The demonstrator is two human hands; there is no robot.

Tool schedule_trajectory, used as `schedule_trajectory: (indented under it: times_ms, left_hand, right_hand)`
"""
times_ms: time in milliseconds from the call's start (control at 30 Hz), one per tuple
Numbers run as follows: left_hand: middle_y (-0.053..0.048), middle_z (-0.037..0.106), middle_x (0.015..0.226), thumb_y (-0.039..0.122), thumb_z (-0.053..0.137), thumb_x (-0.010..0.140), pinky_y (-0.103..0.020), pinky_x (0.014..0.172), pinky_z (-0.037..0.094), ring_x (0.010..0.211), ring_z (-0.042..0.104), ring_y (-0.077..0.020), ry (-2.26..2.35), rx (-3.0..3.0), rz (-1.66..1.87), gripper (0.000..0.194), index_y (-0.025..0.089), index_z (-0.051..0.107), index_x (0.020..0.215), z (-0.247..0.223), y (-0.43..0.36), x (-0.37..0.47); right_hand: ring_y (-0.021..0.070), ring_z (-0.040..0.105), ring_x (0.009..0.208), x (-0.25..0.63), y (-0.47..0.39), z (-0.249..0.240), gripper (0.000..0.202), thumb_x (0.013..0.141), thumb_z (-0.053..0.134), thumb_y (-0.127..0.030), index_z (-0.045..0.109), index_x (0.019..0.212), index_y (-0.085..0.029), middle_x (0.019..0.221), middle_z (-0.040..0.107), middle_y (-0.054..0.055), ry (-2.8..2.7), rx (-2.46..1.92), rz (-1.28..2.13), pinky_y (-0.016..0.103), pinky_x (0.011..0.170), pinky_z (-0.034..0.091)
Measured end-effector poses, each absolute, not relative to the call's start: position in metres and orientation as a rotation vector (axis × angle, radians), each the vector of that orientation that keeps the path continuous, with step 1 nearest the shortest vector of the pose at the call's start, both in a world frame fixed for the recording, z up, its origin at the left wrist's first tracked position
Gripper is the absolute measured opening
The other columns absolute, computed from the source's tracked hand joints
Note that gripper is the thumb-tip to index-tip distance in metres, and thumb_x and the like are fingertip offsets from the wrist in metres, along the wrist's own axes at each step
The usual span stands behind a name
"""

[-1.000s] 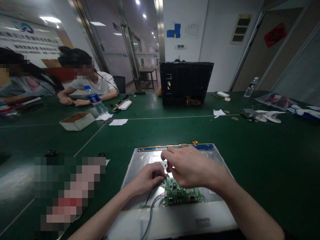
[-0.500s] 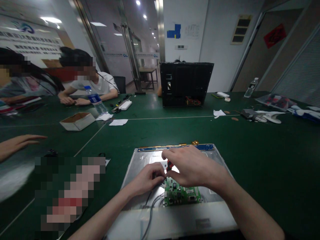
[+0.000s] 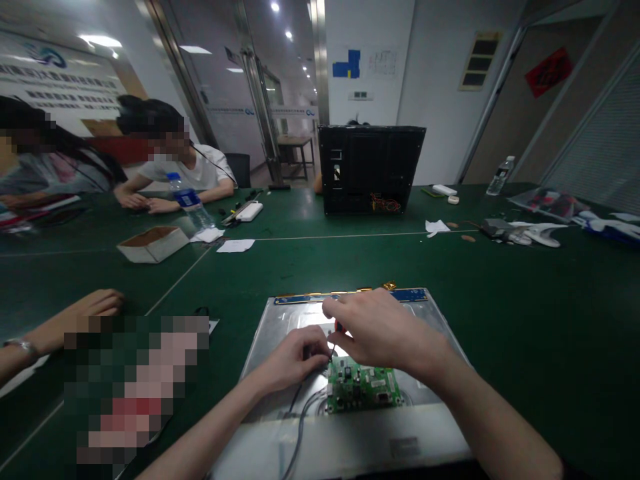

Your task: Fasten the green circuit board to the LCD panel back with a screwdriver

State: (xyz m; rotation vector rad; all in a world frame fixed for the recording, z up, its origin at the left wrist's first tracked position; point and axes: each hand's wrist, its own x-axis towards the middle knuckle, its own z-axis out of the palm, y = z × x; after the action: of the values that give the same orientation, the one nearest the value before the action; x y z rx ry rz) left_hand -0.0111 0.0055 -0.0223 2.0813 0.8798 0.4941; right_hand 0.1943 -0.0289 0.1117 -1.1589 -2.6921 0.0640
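Observation:
A silver metal panel [image 3: 265, 340] lies flat in front of me, with a green circuit board [image 3: 365, 387] on it and a blue strip board [image 3: 413, 295] along its far edge. My right hand [image 3: 385, 327] is closed round a red and black screwdriver [image 3: 340, 327], whose shaft points down at the board's upper left corner. Beside that corner, my left hand [image 3: 295, 357] has its fingers pinched together; what they hold, if anything, is hidden. Grey cables [image 3: 301, 427] run from the board's left side toward the panel's near edge.
Another person's hand [image 3: 95, 313] rests on the green table [image 3: 525, 320] at the left. Farther off are an open box [image 3: 153, 245], a bottle [image 3: 189, 200], a black monitor casing [image 3: 373, 167] and paper scraps [image 3: 437, 227]. Two people sit at the far left.
My right hand has shifted slightly, and less of the screwdriver's red handle shows. My left hand stays in place. The other person's hand at the left has moved right and down.

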Motion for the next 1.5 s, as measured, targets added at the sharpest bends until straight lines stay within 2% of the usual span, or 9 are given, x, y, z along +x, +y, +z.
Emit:
schedule_trajectory:
  times_ms: [300,500,600,733,867,1133,1333,1500]
  left_hand:
    - [-0.001,0.062,0.076,0.018,0.061,0.08,-0.026,0.065,0.042,0.072,0.055,-0.0168,0.906,2.033,0.483,0.005,0.015,0.066,0.078,-0.0214,0.0054,-0.0099]
    - [-0.002,0.063,0.077,0.021,0.061,0.082,-0.027,0.066,0.042,0.073,0.055,-0.0174,0.903,2.058,0.473,0.008,0.016,0.066,0.079,-0.0189,0.0056,-0.0098]
    - [-0.002,0.062,0.075,0.023,0.061,0.083,-0.027,0.066,0.041,0.072,0.055,-0.0173,0.906,2.081,0.479,0.01,0.015,0.066,0.078,-0.0189,0.0057,-0.0098]
    - [-0.001,0.061,0.073,0.025,0.061,0.083,-0.026,0.064,0.04,0.07,0.054,-0.0165,0.907,2.07,0.475,0.013,0.015,0.065,0.076,-0.0214,0.0063,-0.0102]
    - [-0.003,0.063,0.077,0.023,0.061,0.082,-0.027,0.065,0.042,0.072,0.055,-0.0171,0.892,2.047,0.469,0.011,0.015,0.066,0.079,-0.0226,0.0063,-0.0105]
    - [-0.003,0.064,0.079,0.022,0.061,0.081,-0.027,0.066,0.042,0.073,0.055,-0.0174,0.918,2.067,0.48,0.009,0.016,0.067,0.079,-0.0192,0.0052,-0.0094]
    - [-0.003,0.064,0.077,0.026,0.063,0.082,-0.026,0.065,0.042,0.073,0.055,-0.0178,0.905,2.071,0.489,0.012,0.016,0.067,0.078,-0.0187,0.0054,-0.0091]
    - [-0.002,0.063,0.075,0.025,0.062,0.083,-0.026,0.063,0.041,0.07,0.054,-0.017,0.897,2.069,0.479,0.012,0.015,0.066,0.077,-0.0186,0.0049,-0.009]
  right_hand:
    - [0.0179,0.058,0.071,0.1953,-0.0317,0.1166,0.02,0.081,0.052,-0.017,0.05,0.101,-0.014,0.096,0.065,0.009,-2.733,-1.103,0.096,0.03,0.05,0.026]
    - [0.0173,0.06,0.065,0.1936,-0.0279,0.1115,0.015,0.089,0.052,-0.027,0.053,0.1,-0.017,0.083,0.07,0.004,-2.678,-1.198,0.089,0.029,0.05,0.023]
    - [0.0178,0.061,0.067,0.195,-0.0285,0.1112,0.014,0.088,0.053,-0.029,0.054,0.096,-0.018,0.082,0.07,0.004,-2.683,-1.18,0.102,0.03,0.051,0.024]
    - [0.0177,0.058,0.07,0.1963,-0.0323,0.1165,0.017,0.082,0.055,-0.022,0.053,0.097,-0.016,0.092,0.067,0.008,-2.73,-1.065,0.101,0.03,0.051,0.026]
    - [0.0169,0.058,0.068,0.1947,-0.0329,0.1207,0.019,0.08,0.053,-0.016,0.052,0.099,-0.014,0.092,0.066,0.008,-2.764,-1.079,0.092,0.029,0.05,0.025]
    - [0.0185,0.061,0.065,0.1933,-0.0277,0.1132,0.014,0.089,0.053,-0.03,0.055,0.095,-0.017,0.079,0.07,0.005,-2.694,-1.235,0.011,0.03,0.049,0.022]
    - [0.0179,0.058,0.072,0.1967,-0.0306,0.1157,0.015,0.082,0.054,-0.02,0.054,0.096,-0.015,0.094,0.065,0.008,-2.723,-1.077,0.041,0.029,0.051,0.026]
    - [0.0161,0.054,0.067,0.1967,-0.0311,0.1185,0.017,0.079,0.053,-0.015,0.053,0.096,-0.015,0.091,0.064,0.008,-2.757,-1.045,0.081,0.029,0.05,0.024]
